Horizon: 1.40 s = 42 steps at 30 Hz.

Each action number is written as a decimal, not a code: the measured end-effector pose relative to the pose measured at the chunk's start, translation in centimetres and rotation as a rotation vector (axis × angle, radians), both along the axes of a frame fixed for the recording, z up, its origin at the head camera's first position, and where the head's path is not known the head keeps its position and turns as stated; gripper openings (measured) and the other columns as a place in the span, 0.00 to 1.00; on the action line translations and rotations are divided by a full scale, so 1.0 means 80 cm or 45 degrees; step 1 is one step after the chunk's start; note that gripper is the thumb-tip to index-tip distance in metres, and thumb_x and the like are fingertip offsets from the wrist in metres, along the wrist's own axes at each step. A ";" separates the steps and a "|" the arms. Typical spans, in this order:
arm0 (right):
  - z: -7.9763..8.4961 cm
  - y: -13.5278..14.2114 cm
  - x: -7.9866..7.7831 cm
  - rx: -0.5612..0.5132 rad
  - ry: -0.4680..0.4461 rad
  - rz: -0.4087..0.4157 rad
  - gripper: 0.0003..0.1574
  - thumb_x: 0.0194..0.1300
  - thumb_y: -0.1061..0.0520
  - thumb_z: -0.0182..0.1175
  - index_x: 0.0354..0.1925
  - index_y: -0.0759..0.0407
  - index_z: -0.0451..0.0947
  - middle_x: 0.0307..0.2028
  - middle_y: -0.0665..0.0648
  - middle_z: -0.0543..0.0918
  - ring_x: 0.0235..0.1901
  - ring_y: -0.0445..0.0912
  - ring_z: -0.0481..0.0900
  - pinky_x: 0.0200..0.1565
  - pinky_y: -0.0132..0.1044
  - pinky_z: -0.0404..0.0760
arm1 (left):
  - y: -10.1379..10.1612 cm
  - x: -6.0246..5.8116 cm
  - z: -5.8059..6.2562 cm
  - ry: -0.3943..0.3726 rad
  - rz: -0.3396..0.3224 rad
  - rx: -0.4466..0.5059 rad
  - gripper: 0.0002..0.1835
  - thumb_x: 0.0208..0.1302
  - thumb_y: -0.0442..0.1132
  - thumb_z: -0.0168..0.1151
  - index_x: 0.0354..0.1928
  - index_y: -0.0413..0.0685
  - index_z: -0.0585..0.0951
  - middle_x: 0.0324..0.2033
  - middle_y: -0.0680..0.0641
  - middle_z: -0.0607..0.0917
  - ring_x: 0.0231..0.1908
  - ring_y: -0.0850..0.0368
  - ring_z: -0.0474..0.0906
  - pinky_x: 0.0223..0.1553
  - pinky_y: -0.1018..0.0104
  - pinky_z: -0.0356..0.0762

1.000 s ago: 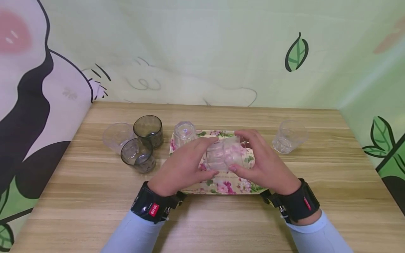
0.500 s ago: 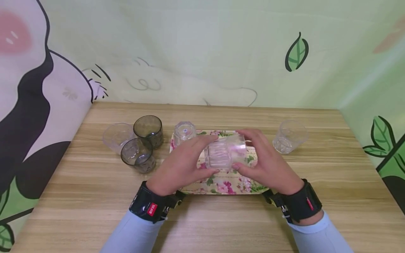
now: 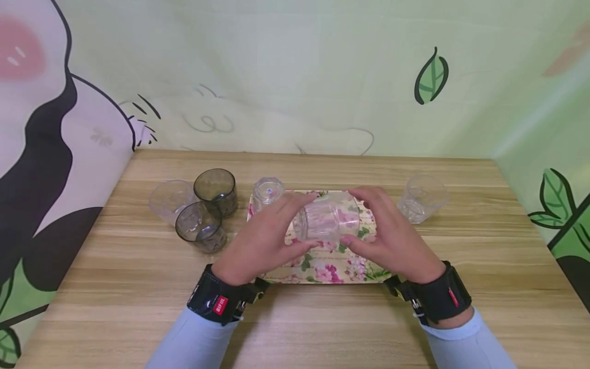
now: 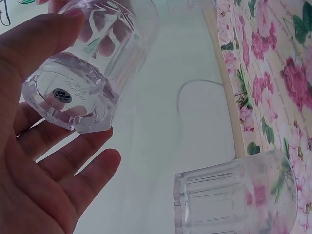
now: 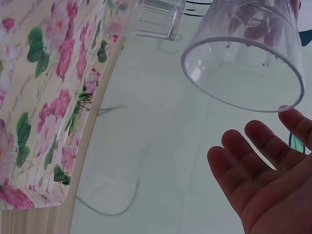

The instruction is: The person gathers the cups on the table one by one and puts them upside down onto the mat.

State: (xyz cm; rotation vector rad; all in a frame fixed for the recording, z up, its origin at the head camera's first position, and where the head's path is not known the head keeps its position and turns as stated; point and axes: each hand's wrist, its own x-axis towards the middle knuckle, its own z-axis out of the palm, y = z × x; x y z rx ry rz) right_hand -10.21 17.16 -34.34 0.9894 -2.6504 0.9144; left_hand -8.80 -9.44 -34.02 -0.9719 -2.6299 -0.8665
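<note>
Left hand (image 3: 260,241) and right hand (image 3: 396,241), each grip half-curled, hold a fluted clear tumbler (image 3: 324,219) sideways. The floral tray (image 3: 327,271) bears an upturned tumbler (image 3: 269,191).

i'm seeing a clear glass (image 3: 324,220) lying on its side in mid-air, hovering above the floral tray (image 3: 318,277) and apart from it. its base is pointing toward the left hand (image 3: 262,236), whose thumb and fingers are gripping that end, and its round rim is facing the right hand (image 3: 392,238), which is pinching it there. on my left wrist feed, the thick, faceted base is showing a dark round mark (image 4: 62,95) beside faint lettering.
</note>
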 end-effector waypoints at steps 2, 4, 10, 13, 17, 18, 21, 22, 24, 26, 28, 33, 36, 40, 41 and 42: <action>0.000 0.000 0.000 0.003 0.003 -0.007 0.53 0.57 0.47 0.72 0.73 0.56 0.57 0.67 0.68 0.70 0.66 0.58 0.68 0.63 0.66 0.77 | 0.000 0.000 0.001 0.001 0.009 -0.009 0.45 0.58 0.50 0.73 0.75 0.52 0.63 0.62 0.44 0.80 0.61 0.51 0.77 0.64 0.51 0.81; 0.000 0.001 -0.001 0.004 0.007 -0.017 0.53 0.57 0.47 0.72 0.73 0.56 0.58 0.66 0.67 0.71 0.66 0.58 0.69 0.63 0.65 0.77 | 0.000 0.000 0.000 0.006 0.018 -0.020 0.45 0.59 0.51 0.73 0.75 0.52 0.63 0.62 0.43 0.80 0.62 0.51 0.76 0.64 0.51 0.80; 0.003 0.004 0.000 -0.018 0.017 -0.039 0.51 0.56 0.49 0.73 0.71 0.55 0.60 0.64 0.65 0.72 0.65 0.56 0.69 0.62 0.64 0.77 | 0.000 -0.001 -0.001 0.036 0.025 -0.042 0.44 0.60 0.52 0.72 0.75 0.50 0.64 0.62 0.43 0.80 0.63 0.50 0.75 0.66 0.51 0.79; 0.004 0.007 0.000 -0.037 0.022 -0.055 0.49 0.56 0.50 0.73 0.71 0.55 0.62 0.64 0.66 0.73 0.64 0.56 0.69 0.62 0.65 0.77 | 0.001 -0.001 -0.002 0.043 0.031 -0.044 0.43 0.60 0.52 0.72 0.74 0.50 0.65 0.62 0.43 0.80 0.63 0.50 0.75 0.66 0.50 0.79; 0.005 0.010 0.000 -0.048 0.040 -0.077 0.48 0.55 0.50 0.72 0.69 0.55 0.63 0.63 0.66 0.73 0.64 0.57 0.70 0.63 0.66 0.76 | 0.002 0.000 -0.002 0.051 0.039 -0.049 0.42 0.60 0.54 0.71 0.73 0.49 0.66 0.62 0.42 0.80 0.63 0.50 0.75 0.66 0.50 0.79; 0.005 0.010 -0.001 -0.046 0.048 -0.080 0.47 0.55 0.50 0.72 0.69 0.55 0.63 0.63 0.66 0.73 0.64 0.57 0.70 0.63 0.66 0.75 | 0.002 0.000 -0.002 0.053 0.042 -0.052 0.42 0.60 0.54 0.71 0.73 0.49 0.66 0.62 0.42 0.80 0.63 0.49 0.75 0.65 0.50 0.79; 0.004 0.013 -0.003 -0.031 0.087 -0.085 0.46 0.56 0.49 0.72 0.68 0.56 0.65 0.62 0.67 0.74 0.64 0.58 0.70 0.63 0.66 0.75 | 0.002 0.000 -0.002 0.059 0.048 -0.056 0.42 0.61 0.55 0.70 0.73 0.49 0.67 0.62 0.42 0.80 0.63 0.49 0.75 0.65 0.50 0.79; 0.003 0.014 -0.004 -0.023 0.104 -0.084 0.46 0.55 0.49 0.72 0.68 0.57 0.65 0.62 0.67 0.74 0.64 0.58 0.69 0.63 0.66 0.75 | 0.002 0.001 -0.001 0.061 0.049 -0.058 0.42 0.61 0.55 0.70 0.73 0.49 0.67 0.62 0.42 0.80 0.63 0.49 0.75 0.66 0.50 0.79; 0.002 0.016 -0.005 -0.001 0.143 -0.083 0.46 0.55 0.50 0.72 0.68 0.59 0.66 0.61 0.67 0.74 0.63 0.59 0.70 0.62 0.66 0.76 | 0.002 0.001 -0.001 0.061 0.049 -0.058 0.42 0.61 0.56 0.70 0.73 0.49 0.67 0.62 0.42 0.80 0.63 0.49 0.75 0.66 0.50 0.79; 0.002 0.018 -0.007 0.016 0.179 -0.087 0.46 0.55 0.50 0.73 0.67 0.61 0.67 0.61 0.68 0.74 0.63 0.60 0.70 0.61 0.66 0.76 | 0.002 0.000 0.000 0.063 0.045 -0.057 0.42 0.61 0.55 0.70 0.73 0.49 0.67 0.62 0.42 0.80 0.63 0.49 0.75 0.66 0.50 0.79; 0.002 0.022 -0.008 0.032 0.208 -0.099 0.45 0.54 0.51 0.73 0.66 0.62 0.68 0.61 0.69 0.74 0.63 0.61 0.69 0.61 0.66 0.76 | 0.001 0.000 0.000 0.064 0.041 -0.054 0.42 0.61 0.55 0.70 0.73 0.49 0.67 0.62 0.42 0.80 0.63 0.49 0.74 0.66 0.50 0.78; 0.004 0.028 -0.008 0.047 0.226 -0.128 0.44 0.53 0.51 0.72 0.65 0.63 0.69 0.62 0.70 0.74 0.64 0.63 0.68 0.61 0.67 0.75 | 0.000 0.000 0.000 0.080 0.036 -0.049 0.42 0.61 0.54 0.70 0.74 0.50 0.66 0.61 0.43 0.80 0.63 0.49 0.74 0.66 0.49 0.77; 0.004 0.029 -0.009 0.053 0.219 -0.130 0.44 0.53 0.50 0.72 0.65 0.62 0.70 0.62 0.70 0.74 0.63 0.63 0.69 0.60 0.68 0.75 | 0.000 0.000 0.000 0.085 0.045 -0.055 0.41 0.61 0.54 0.70 0.73 0.50 0.67 0.61 0.42 0.80 0.62 0.48 0.74 0.66 0.48 0.78; 0.003 0.030 -0.011 0.061 0.213 -0.131 0.43 0.54 0.50 0.72 0.65 0.62 0.70 0.62 0.70 0.74 0.63 0.64 0.69 0.60 0.68 0.75 | 0.002 0.001 -0.001 0.079 0.067 -0.068 0.39 0.61 0.55 0.69 0.72 0.50 0.69 0.60 0.42 0.81 0.61 0.48 0.74 0.65 0.47 0.78; 0.002 0.030 -0.011 0.062 0.211 -0.132 0.43 0.54 0.51 0.72 0.65 0.62 0.70 0.62 0.70 0.74 0.63 0.64 0.69 0.60 0.69 0.75 | 0.002 0.001 -0.001 0.076 0.071 -0.071 0.39 0.61 0.55 0.69 0.72 0.50 0.69 0.60 0.42 0.81 0.61 0.48 0.74 0.65 0.47 0.78; 0.002 0.030 -0.011 0.063 0.210 -0.133 0.43 0.54 0.51 0.72 0.65 0.62 0.70 0.62 0.70 0.74 0.63 0.64 0.68 0.60 0.69 0.75 | 0.003 0.001 -0.001 0.074 0.075 -0.074 0.39 0.61 0.55 0.69 0.72 0.50 0.69 0.60 0.42 0.81 0.61 0.48 0.74 0.65 0.47 0.78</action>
